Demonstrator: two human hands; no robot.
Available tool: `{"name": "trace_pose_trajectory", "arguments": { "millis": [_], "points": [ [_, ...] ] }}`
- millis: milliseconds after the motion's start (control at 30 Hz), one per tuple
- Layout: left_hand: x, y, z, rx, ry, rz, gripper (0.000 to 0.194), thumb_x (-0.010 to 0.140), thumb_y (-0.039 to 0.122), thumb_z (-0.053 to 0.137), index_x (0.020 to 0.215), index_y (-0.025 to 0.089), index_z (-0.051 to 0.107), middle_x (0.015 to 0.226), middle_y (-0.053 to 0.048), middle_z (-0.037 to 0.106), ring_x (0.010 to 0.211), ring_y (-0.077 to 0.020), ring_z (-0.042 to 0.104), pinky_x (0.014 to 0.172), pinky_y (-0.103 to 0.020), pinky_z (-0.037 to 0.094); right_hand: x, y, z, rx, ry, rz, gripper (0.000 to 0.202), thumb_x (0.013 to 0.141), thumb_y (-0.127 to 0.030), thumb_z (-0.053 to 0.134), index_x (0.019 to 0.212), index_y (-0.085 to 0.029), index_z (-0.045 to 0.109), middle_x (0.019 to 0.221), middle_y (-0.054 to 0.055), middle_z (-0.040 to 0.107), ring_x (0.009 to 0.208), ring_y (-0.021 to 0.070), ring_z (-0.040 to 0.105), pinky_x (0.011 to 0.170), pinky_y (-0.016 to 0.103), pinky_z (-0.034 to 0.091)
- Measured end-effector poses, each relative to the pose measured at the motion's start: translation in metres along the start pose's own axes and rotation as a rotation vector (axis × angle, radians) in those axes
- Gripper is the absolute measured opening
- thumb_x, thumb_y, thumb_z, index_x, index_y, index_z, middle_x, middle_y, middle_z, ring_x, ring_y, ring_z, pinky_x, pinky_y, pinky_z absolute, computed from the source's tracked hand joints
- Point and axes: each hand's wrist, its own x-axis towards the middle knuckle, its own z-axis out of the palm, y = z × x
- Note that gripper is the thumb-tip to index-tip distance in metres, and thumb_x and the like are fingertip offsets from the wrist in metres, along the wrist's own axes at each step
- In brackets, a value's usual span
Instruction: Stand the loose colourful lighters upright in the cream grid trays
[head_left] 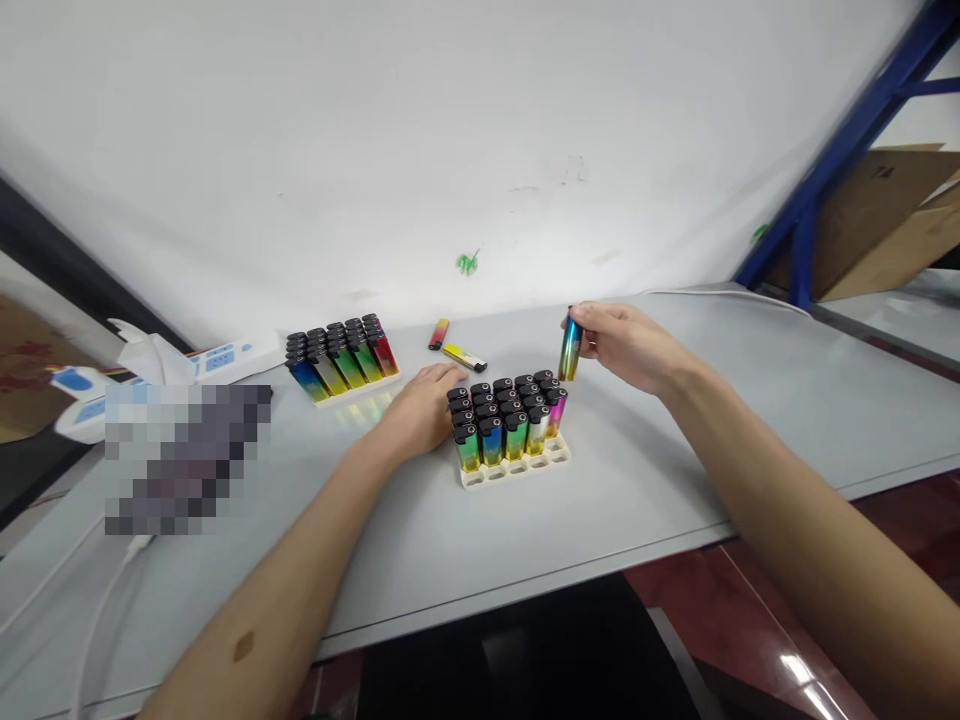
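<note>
My right hand (619,343) pinches a lighter (571,347) near its top. The lighter fades from blue to gold and hangs almost upright, just behind and right of a white tray (517,475) with slots. Rows of black-topped lighters (515,436) in green, blue, silver and pink stand upright in that tray, and the slots along its front edge hold none. At the tray's left side, my left hand (429,408) rests low with fingers stretched forward, close against the lighters. Its fingertips are partly hidden.
Another filled lighter tray (360,390) stands at the back left. A red lighter (439,334) and a yellow-white lighter (465,357) lie loose near the wall. A power strip (232,358), cables and a blurred dark object (191,460) occupy the left. Cardboard boxes (877,220) sit beyond a blue frame.
</note>
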Motion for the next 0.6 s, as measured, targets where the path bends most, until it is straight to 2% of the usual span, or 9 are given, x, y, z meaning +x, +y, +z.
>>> {"name": "trace_pose_trajectory", "arguments": {
  "millis": [133,300,467,600],
  "points": [
    [0.000,0.001,-0.001,-0.009,-0.006,-0.009,0.051,0.080,0.012,0.055,0.131,0.017,0.056,0.145,-0.015,0.056,0.138,-0.0303,0.048,0.116,-0.046,0.041,-0.007,-0.008,-0.005,0.017,-0.112,0.072,0.035,0.078,-0.051,0.078,0.074,-0.018,0.065,0.070,-0.001,0.050,0.059,0.0098,0.040,0.054,0.027,0.033],
    [0.000,-0.002,0.002,-0.016,-0.013,-0.020,0.052,0.081,0.015,0.056,0.132,0.018,0.054,0.146,-0.014,0.054,0.139,-0.0311,0.046,0.116,-0.048,0.041,-0.013,-0.011,-0.001,-0.069,-0.292,0.086,0.034,0.074,-0.047,0.082,0.078,-0.018,0.064,0.066,-0.003,0.053,0.054,0.0075,0.040,0.049,0.025,0.026],
    [0.001,-0.005,0.004,-0.021,0.004,-0.003,0.049,0.082,0.015,0.054,0.131,0.018,0.055,0.145,-0.015,0.055,0.137,-0.0311,0.048,0.115,-0.048,0.042,-0.017,-0.014,0.008,-0.209,-0.474,0.070,0.031,0.073,-0.038,0.084,0.077,-0.019,0.061,0.072,-0.002,0.058,0.062,0.0095,0.047,0.054,0.024,0.034],
    [0.002,-0.006,0.004,-0.009,-0.002,0.000,0.050,0.082,0.017,0.056,0.132,0.019,0.054,0.146,-0.014,0.054,0.138,-0.0302,0.047,0.116,-0.047,0.041,-0.021,-0.018,0.013,-0.291,-0.509,0.079,0.030,0.071,-0.035,0.086,0.078,-0.019,0.061,0.071,-0.004,0.052,0.065,0.0101,0.048,0.058,0.025,0.037]
  ]
}}
